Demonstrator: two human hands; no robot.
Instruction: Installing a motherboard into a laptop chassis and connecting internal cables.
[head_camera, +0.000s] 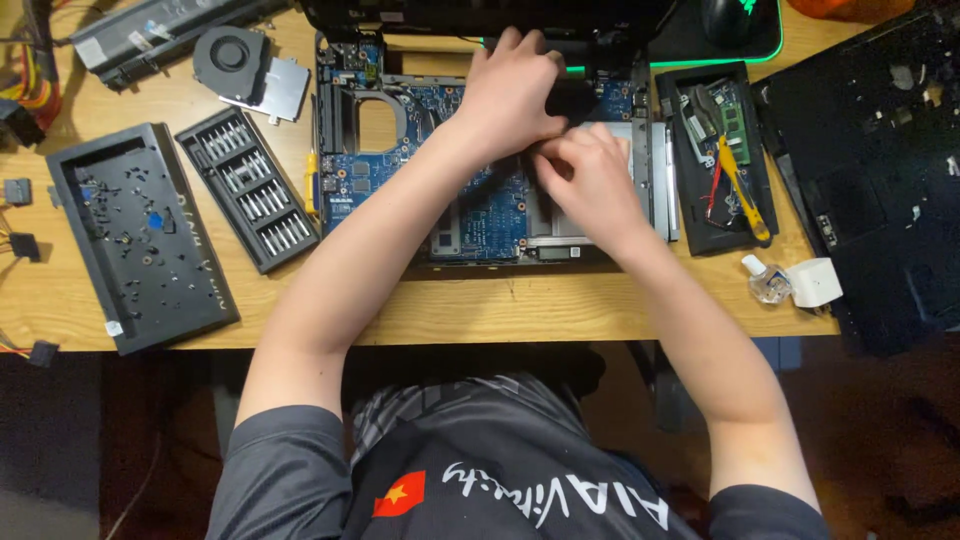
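Observation:
An opened laptop with a blue circuit board (400, 170) lies on the wooden desk (500, 310) in front of me. My left hand (510, 95) rests curled over the board's upper right part, fingers bent down onto a dark component. Just below it, my right hand (590, 180) presses on a silver metal plate (645, 160) at the board's right side, fingers bunched together and touching the left hand. Whether either hand pinches a small part is hidden by the fingers.
A black screwdriver bit set (250, 190) and a black tray with screws (140, 235) lie at the left. A cooling fan (245, 65) sits behind them. At the right, a black tray (720, 160) holds yellow-handled tools; a small bottle (768, 282) and a black laptop cover (880, 170) lie nearby.

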